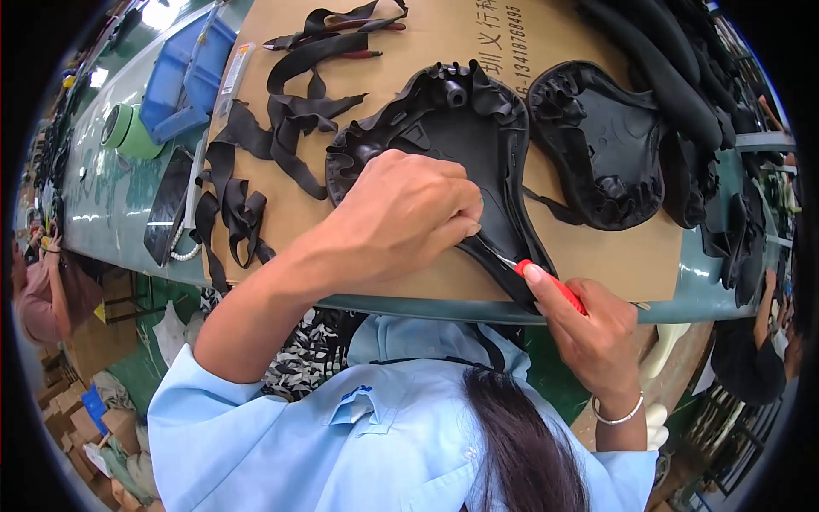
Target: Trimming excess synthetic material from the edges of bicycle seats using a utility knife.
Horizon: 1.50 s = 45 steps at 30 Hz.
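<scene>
A black bicycle saddle [461, 136] lies underside up on a brown cardboard sheet [589, 247], its cover edge gathered in folds around the rim. My left hand [397, 218] presses on the saddle near its narrow nose and pinches the cover edge. My right hand [589, 328] holds a red-handled tool [554, 286] whose metal tip touches the cover at the nose, just below my left fingers. A second upturned black saddle [601, 145] rests to the right, apart from both hands.
Black trimmed strips [281, 128] lie scattered on the cardboard's left part, with red-handled pliers [358, 38] at the back. A blue bin [183, 77], green tape roll [128, 132] and dark phone [166, 205] sit left. More black saddles [682, 77] pile at the right. Another person [38, 290] sits far left.
</scene>
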Motion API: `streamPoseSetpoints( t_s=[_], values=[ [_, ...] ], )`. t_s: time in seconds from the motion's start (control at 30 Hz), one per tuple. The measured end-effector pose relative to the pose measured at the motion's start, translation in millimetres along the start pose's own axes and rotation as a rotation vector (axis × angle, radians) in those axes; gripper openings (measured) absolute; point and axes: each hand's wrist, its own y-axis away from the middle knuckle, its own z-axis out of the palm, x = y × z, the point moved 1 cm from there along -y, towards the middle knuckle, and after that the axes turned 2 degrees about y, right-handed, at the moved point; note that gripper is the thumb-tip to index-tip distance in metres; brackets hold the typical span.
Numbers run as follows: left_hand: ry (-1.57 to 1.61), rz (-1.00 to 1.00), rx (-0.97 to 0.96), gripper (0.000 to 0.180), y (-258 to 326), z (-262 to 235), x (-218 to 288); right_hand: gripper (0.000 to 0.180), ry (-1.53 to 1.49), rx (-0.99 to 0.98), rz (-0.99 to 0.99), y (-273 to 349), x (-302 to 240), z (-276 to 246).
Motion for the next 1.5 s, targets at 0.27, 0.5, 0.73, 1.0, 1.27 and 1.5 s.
streamPoseSetpoints(
  t_s=[0.27, 0.5, 0.73, 1.0, 1.27, 1.5],
  values=[
    [0.096, -0.16, 0.062, 0.011, 1.6, 4.0, 6.8, 0.052, 0.121, -0.178, 0.078, 11.6, 13.6, -39.3],
    [0.157, -0.145, -0.159, 0.015, -46.2, 15.5, 5.8, 0.054, -1.114, 0.121, 0.866, 23.5, -18.0, -4.8],
    [0.55, -0.333, -0.171, 0.018, -52.5, 2.9, -4.9, 0.049, -1.512, -0.034, 1.003, -5.0, -48.2, 9.0],
    [1.1, -0.326, -0.07, 0.012, -52.6, 3.3, -17.5, 0.052, -1.586, -0.138, 0.913, -7.8, -88.1, 7.7],
    [0.172, 0.257, 0.145, 0.014, -38.7, -41.6, -40.1, 0.047, -1.389, 0.094, 0.928, 17.5, -62.4, 26.3],
    [0.283, -0.206, 0.689, 0.014, 53.8, -5.6, -31.6, 0.039, -1.096, 0.177, 0.675, -20.9, -68.6, 58.1]
  ],
)
